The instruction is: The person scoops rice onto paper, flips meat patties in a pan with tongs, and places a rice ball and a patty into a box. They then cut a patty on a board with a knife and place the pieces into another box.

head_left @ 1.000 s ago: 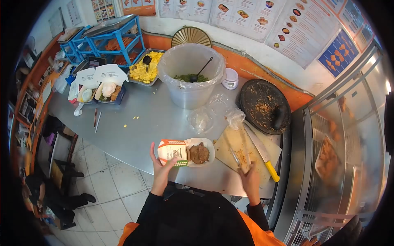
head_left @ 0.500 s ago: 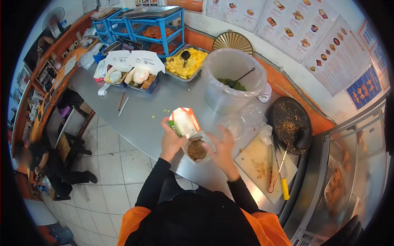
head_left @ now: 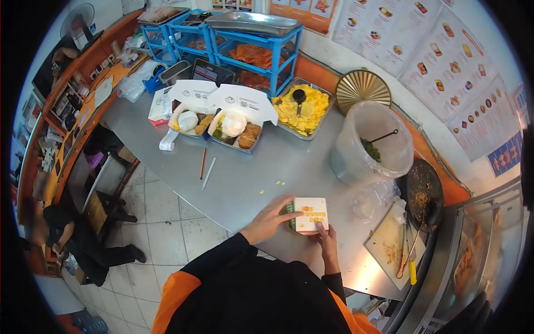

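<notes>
A small printed box [head_left: 311, 214], its lid closed, sits near the front edge of the metal counter. My left hand [head_left: 270, 220] lies on its left side with the fingers stretched out over the lid. At its lower right corner, my right hand [head_left: 327, 242] touches the box with the fingertips and has its fingers apart. Further back stand two open boxes of food: one [head_left: 192, 123] with an egg or rice mound and fried pieces, the other [head_left: 236, 129] with greens and fried pieces.
Yellow food fills a metal tray [head_left: 303, 108]. A lined bucket [head_left: 370, 145] stands at the right, near a black stone mortar [head_left: 424, 195] and a cutting board [head_left: 389, 245] with a yellow-handled knife [head_left: 413, 271]. Blue racks [head_left: 272, 61] stand behind. A person [head_left: 83, 245] is at the far left.
The small box was open, showing brown food inside; its lid is now closed. Both hands have come onto the box. The view has turned, so the counter appears shifted.
</notes>
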`<state>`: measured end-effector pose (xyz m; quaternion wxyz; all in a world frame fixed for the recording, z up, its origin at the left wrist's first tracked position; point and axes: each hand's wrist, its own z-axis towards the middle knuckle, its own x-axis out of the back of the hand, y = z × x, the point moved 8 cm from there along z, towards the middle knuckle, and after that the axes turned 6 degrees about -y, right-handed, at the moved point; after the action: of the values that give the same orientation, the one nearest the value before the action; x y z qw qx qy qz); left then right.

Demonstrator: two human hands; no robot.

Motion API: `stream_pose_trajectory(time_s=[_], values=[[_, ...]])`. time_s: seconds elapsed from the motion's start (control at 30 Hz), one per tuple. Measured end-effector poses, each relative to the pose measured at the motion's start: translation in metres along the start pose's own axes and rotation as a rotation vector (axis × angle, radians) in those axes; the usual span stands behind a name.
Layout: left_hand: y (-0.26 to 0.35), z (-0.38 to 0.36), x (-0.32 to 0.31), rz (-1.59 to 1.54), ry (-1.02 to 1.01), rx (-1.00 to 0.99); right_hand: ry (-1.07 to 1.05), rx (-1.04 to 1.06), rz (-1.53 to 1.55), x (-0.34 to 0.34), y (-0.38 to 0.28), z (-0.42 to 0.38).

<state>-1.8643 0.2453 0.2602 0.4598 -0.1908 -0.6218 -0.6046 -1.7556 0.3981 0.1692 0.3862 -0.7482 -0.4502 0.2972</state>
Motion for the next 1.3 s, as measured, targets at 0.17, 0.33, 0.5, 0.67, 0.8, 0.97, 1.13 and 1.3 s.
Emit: stream_pose_trajectory(time_s=[0.17,0.33,0.5,0.67,0.8,0.97,1.13,1.3], values=[[-0.055,-0.019,-0.033,-0.6,0.368,0.386,0.074,0.743,-0.965,-0.065,-0.072,-0.032],[-0.044,-0.022,-0.024,-0.884,0.622,0.357,0.149,0.695,-0.29,-0.088,-0.081,-0.028],[-0.035,-0.08,0.093,-0.485,1.048,0.304,-0.025,0.795,-0.076,-0.164,-0.108,-0.021],[-0.086,-0.162,0.178,-0.372,1.007,0.286,-0.376,0.91,-0.038,-0.297,-0.15,0.007],[-0.137,-0.271,0.253,-1.121,1.206,0.274,-0.667,1.109,-0.521,-0.452,-0.177,0.008],[-0.218,-0.423,0.319,-0.57,1.267,0.741,-1.272,0.884,-0.458,-0.657,-0.154,0.0],[-0.261,-0.553,0.321,-1.03,1.501,0.885,-0.902,0.389,0.135,-0.817,-0.178,0.204],[-0.308,-0.597,0.337,-1.418,1.72,0.706,0.135,0.538,-0.177,-0.849,-0.224,0.43]])
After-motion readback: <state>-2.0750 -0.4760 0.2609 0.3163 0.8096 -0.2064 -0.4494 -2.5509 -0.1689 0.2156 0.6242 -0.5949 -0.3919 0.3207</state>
